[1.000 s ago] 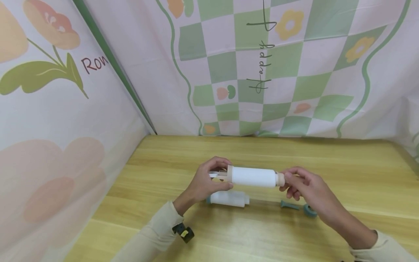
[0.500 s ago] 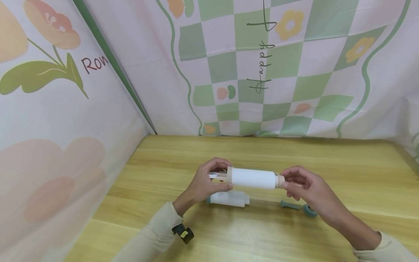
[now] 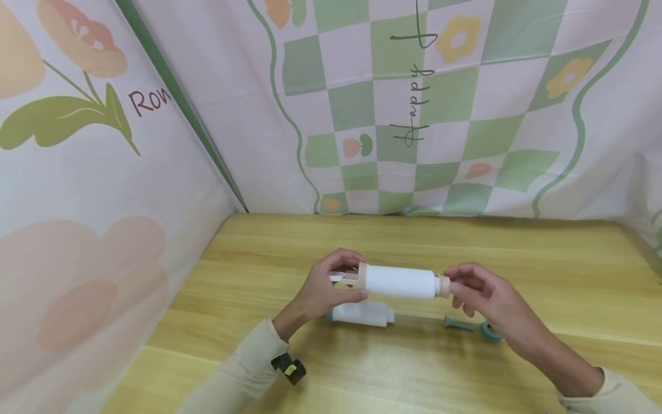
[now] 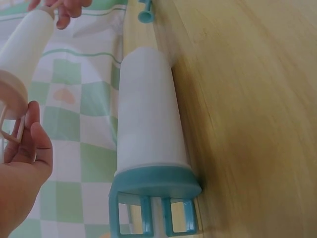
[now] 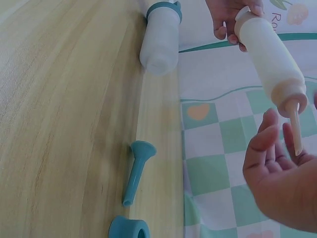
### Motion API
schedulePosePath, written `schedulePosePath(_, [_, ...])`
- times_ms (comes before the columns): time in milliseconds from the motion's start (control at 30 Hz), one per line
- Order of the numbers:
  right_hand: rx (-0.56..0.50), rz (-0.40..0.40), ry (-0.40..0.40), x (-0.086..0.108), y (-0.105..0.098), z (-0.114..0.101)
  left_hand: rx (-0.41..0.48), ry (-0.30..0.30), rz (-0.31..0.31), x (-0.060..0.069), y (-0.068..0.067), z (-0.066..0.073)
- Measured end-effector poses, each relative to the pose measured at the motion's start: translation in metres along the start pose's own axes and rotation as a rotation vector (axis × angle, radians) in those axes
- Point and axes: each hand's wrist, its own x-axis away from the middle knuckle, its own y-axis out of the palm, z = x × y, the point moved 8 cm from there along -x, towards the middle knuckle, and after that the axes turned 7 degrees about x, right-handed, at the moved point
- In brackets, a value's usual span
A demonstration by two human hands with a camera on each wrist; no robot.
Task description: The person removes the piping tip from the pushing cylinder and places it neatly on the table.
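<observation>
I count two hands: one left hand (image 3: 323,288) and one right hand (image 3: 488,292). The sleeves (image 3: 235,371) are also two, and the black device (image 3: 291,368), between 6 and 7 o'clock on my head view, is one. Bottles are two: one beige bottle (image 3: 400,282), between 4 and 5 o'clock, and one teal bottle (image 3: 359,314), near 6 o'clock. From my distant post I find one spout (image 5: 295,130) on the first, and on the second two loops (image 4: 146,216). Around 4 o'clock there is one funnel (image 3: 459,325) and one ring (image 3: 488,332). The table (image 3: 414,374) is one. Cloths are at least two, at 9 o'clock (image 3: 103,190) and 12 o'clock (image 3: 346,49). Yellow printed flowers (image 3: 473,31) are two, at 1 and 2 o'clock.
</observation>
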Motion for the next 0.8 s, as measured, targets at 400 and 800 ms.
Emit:
schedulePosePath(400, [-0.086, -0.03, 0.156, -0.0033, 0.0054, 0.0042, 0.008, 0.014, -0.009, -0.0006, 0.0014, 0.0027])
schedulePosePath(800, [-0.042, -0.022, 0.075, -0.0018, 0.0048, -0.0007, 0.011, -0.003, -0.007, -0.0004, 0.0005, 0.0006])
